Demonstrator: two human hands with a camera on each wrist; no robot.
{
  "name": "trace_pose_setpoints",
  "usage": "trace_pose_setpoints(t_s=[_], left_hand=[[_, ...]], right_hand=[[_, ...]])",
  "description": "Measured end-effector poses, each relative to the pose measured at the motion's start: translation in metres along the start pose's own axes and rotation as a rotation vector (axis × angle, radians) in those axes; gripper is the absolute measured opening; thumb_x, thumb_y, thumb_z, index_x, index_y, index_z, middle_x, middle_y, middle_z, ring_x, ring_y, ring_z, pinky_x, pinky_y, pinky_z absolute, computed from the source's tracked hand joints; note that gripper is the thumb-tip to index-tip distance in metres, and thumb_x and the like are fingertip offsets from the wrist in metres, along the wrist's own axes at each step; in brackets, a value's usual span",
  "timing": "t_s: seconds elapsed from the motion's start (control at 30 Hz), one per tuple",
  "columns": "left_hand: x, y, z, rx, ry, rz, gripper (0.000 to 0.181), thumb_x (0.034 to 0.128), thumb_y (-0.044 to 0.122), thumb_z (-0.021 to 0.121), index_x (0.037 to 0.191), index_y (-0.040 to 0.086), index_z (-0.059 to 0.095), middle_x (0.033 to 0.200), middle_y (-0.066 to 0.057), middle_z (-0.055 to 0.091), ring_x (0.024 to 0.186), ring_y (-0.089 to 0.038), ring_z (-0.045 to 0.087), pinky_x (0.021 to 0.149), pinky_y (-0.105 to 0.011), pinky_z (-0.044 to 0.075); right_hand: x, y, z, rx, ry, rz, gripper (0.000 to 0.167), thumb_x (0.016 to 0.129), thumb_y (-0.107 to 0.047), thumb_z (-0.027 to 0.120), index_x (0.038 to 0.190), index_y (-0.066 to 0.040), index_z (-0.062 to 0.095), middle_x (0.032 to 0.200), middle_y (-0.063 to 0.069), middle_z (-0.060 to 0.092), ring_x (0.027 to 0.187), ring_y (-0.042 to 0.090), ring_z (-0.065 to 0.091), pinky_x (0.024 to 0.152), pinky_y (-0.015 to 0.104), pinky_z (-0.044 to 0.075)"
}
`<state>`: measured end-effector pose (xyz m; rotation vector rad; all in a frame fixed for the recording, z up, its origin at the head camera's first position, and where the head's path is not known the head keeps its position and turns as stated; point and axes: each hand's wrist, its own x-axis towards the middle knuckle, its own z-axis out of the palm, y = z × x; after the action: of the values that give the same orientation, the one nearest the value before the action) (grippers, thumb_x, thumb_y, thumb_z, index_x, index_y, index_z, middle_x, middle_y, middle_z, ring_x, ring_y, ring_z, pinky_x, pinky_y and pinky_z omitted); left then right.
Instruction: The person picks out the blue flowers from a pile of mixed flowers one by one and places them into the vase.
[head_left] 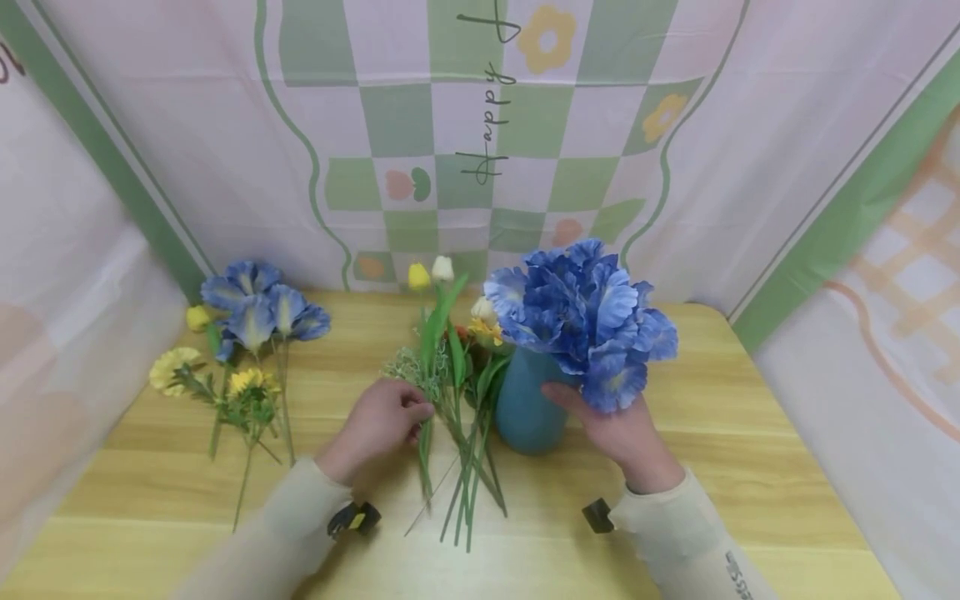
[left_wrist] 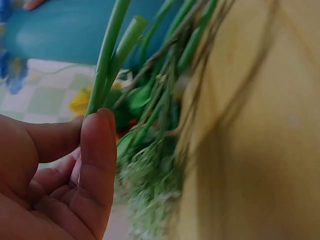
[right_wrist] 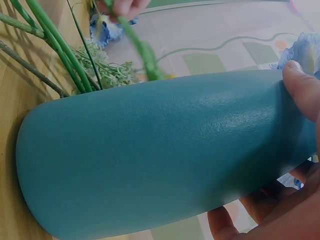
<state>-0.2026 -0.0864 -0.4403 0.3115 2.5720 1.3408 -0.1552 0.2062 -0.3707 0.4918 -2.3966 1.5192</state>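
Table [head_left: 720,400] bears a teal vase [head_left: 525,417] toward its far edge, left of the far right corner. The vase looks rigid, slick and perhaps breakable, top-heavy under blue irises [head_left: 570,308]; its upper body suits a hold. There the right hand [head_left: 621,432] grips, thumb and fingers spread round it. The left hand [head_left: 386,417] pinches green stems [left_wrist: 106,55] between thumb and fingertip; these seem light and springy, best held near their cut ends.

The left sleeve [head_left: 273,529], between 7 and 8 o'clock in the head view, is pale beige cloth; the right sleeve [head_left: 675,527], between 4 and 5, matches and bears dark lettering [head_left: 738,575]. A black box [head_left: 347,517] with a yellow patch [head_left: 357,521] sits at 7 o'clock, a second black box [head_left: 598,516] at 5. The left hand [head_left: 381,417] and right hand [head_left: 617,429] are bare.
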Motion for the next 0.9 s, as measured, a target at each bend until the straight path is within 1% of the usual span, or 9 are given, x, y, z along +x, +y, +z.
trace_pose_setpoints(t_s=[0.13,0.23,0.3,0.4,0.53,0.67,0.77,0.9], left_hand=[[0.004,-0.001,0.015,0.069,-0.056,0.049,0.02,0.0959,0.013,0.066,0.076,0.012,0.066,0.062,-0.001,0.06,0.053,-0.017,0.059,0.052,-0.033,0.052],[0.003,-0.001,0.025,0.084,-0.111,0.073,0.02,0.0954,0.015,0.067,0.076,0.013,0.065,0.062,0.0,0.061,0.053,-0.017,0.059,0.05,-0.032,0.052],[0.002,0.0,0.03,0.097,-0.144,0.083,0.02,0.0952,0.018,0.068,0.076,0.013,0.065,0.063,0.0,0.061,0.053,-0.016,0.06,0.05,-0.032,0.052],[0.001,0.001,0.035,0.136,-0.164,0.097,0.023,0.095,0.022,0.068,0.074,0.013,0.065,0.062,0.0,0.061,0.053,-0.015,0.057,0.05,-0.032,0.052],[-0.001,0.001,0.035,0.21,-0.136,0.111,0.026,0.0943,0.029,0.069,0.072,0.015,0.065,0.062,0.002,0.059,0.053,-0.014,0.053,0.051,-0.031,0.049],[-0.006,0.0,0.03,0.239,-0.099,0.107,0.028,0.0942,0.035,0.068,0.073,0.017,0.068,0.063,0.004,0.058,0.054,-0.013,0.053,0.053,-0.031,0.048],[-0.011,-0.002,0.024,0.259,-0.06,0.101,0.03,0.096,0.036,0.066,0.074,0.016,0.069,0.063,0.005,0.057,0.054,-0.014,0.052,0.055,-0.032,0.047],[-0.018,-0.009,0.01,0.289,0.002,0.096,0.03,0.098,0.03,0.064,0.073,0.014,0.068,0.062,0.007,0.055,0.054,-0.013,0.05,0.057,-0.033,0.047]], right_hand=[[0.0,0.001,0.0,0.006,0.005,-0.009,0.089,0.082,-0.001,0.08,0.154,-0.006,0.028,0.149,0.004,0.043,0.136,0.021,0.039,0.112,0.034,0.032],[-0.001,0.001,0.0,0.014,0.009,-0.017,0.09,0.081,0.0,0.08,0.154,-0.008,0.028,0.149,0.003,0.043,0.137,0.021,0.039,0.112,0.034,0.031],[-0.001,0.002,0.0,0.025,0.006,-0.016,0.09,0.081,0.0,0.08,0.155,-0.01,0.028,0.15,0.002,0.043,0.137,0.021,0.038,0.113,0.033,0.031],[-0.001,0.002,0.0,0.043,0.001,-0.013,0.09,0.082,-0.001,0.08,0.155,-0.013,0.028,0.15,0.0,0.043,0.138,0.021,0.038,0.113,0.034,0.03],[-0.001,0.002,0.001,0.04,-0.003,-0.017,0.09,0.082,-0.001,0.08,0.155,-0.013,0.028,0.15,0.0,0.043,0.138,0.02,0.038,0.113,0.034,0.03],[0.0,0.001,0.001,0.019,0.004,-0.022,0.089,0.082,-0.001,0.08,0.154,-0.011,0.029,0.149,0.001,0.043,0.137,0.02,0.038,0.113,0.033,0.031],[0.0,0.001,0.001,0.012,0.006,-0.011,0.089,0.082,-0.002,0.08,0.154,-0.009,0.029,0.15,0.001,0.043,0.137,0.02,0.038,0.113,0.034,0.03],[-0.001,0.001,0.0,0.006,0.002,-0.002,0.088,0.083,-0.003,0.08,0.154,-0.008,0.029,0.15,0.002,0.043,0.137,0.021,0.038,0.113,0.037,0.03]])
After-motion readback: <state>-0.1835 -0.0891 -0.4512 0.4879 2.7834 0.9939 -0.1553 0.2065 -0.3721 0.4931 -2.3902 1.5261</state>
